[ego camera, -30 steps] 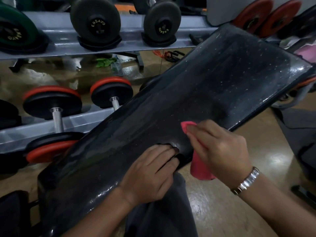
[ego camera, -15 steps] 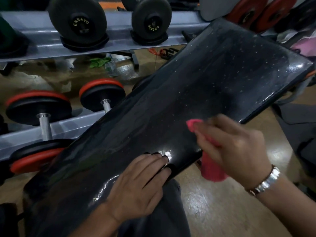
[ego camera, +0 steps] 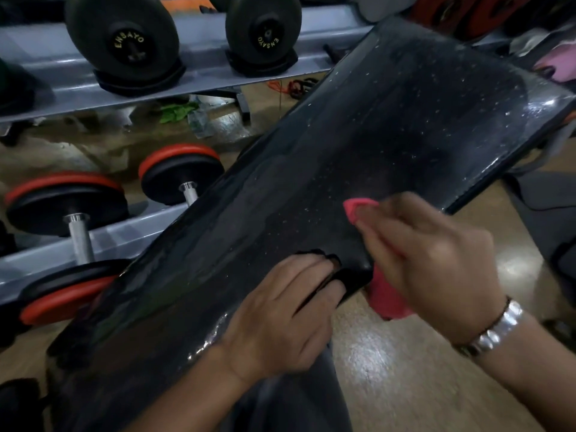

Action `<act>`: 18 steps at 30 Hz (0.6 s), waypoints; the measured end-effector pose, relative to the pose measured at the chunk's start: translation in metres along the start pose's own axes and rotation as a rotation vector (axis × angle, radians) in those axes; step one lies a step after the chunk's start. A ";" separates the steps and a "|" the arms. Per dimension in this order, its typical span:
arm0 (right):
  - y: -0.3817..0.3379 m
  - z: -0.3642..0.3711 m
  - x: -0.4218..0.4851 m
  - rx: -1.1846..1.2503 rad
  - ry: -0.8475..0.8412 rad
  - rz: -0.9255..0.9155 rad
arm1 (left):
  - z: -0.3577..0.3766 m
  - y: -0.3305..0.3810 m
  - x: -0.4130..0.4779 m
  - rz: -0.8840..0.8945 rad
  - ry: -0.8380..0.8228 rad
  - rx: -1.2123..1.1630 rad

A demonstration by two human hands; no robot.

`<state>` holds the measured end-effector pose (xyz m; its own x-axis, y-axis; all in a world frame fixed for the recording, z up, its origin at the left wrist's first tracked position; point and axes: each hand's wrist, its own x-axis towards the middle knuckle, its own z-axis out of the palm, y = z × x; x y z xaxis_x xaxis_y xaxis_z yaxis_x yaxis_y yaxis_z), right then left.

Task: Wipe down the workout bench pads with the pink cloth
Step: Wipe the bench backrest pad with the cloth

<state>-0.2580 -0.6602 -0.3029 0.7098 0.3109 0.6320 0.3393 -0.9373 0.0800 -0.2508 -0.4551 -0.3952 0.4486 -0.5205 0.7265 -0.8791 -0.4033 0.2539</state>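
Observation:
A long black bench pad runs diagonally from lower left to upper right, glossy and speckled with small white flecks. My right hand presses the pink cloth against the pad's near edge; one end of the cloth pokes out past my fingertips and the other hangs below my palm. My left hand rests flat on the pad's near edge, fingers curled over a torn patch in the cover, just left of the cloth.
A grey dumbbell rack with black dumbbells and red-and-black dumbbells stands close behind the bench. Red weight plates lean at the back right. Shiny floor lies to the right, with dark mats further right.
My right hand has slid the cloth a short way up along the pad's near edge toward the right. My left hand stays on the torn spot.

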 end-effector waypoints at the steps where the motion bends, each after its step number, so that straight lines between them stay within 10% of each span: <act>1: 0.001 -0.002 -0.006 0.037 -0.032 -0.052 | 0.001 0.000 0.000 0.005 -0.010 -0.001; 18: 0.051 -0.017 0.031 0.063 0.044 0.052 | 0.008 -0.003 -0.003 0.000 -0.029 0.055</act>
<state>-0.2296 -0.7013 -0.2663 0.7003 0.2535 0.6673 0.3415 -0.9399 -0.0013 -0.2477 -0.4582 -0.4034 0.4537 -0.5416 0.7077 -0.8694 -0.4435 0.2180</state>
